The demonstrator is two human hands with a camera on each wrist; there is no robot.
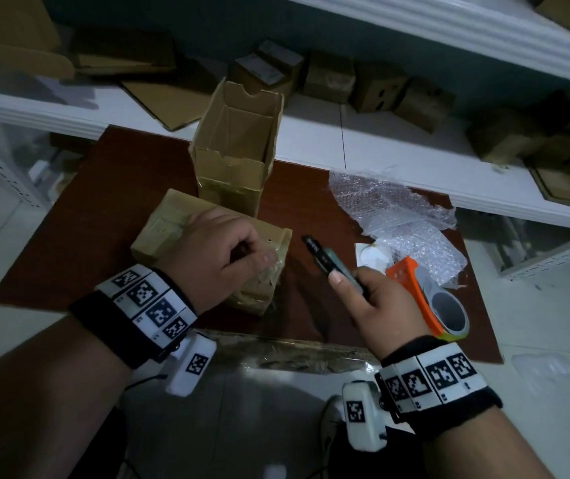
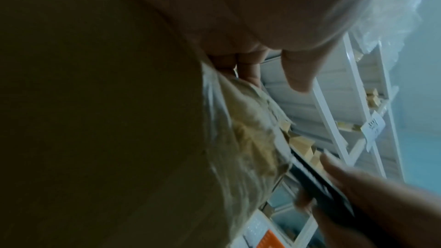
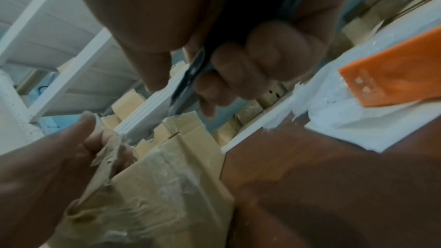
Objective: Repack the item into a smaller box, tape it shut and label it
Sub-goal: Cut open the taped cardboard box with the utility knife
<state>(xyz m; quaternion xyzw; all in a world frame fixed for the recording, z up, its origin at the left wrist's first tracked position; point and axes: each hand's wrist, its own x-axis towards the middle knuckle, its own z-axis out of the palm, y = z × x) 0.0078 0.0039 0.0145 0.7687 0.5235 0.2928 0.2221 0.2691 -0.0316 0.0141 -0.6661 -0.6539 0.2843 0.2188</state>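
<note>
Now | left hand pinches tape on box | right hand grips knife

Could not read the print on the dark utility knife; too small. Lost part of the taped box near the table's front edge under the left hand. Saw little in the left wrist view: dark, blurred. Right hand smeared by motion, knife tip indistinct.
</note>
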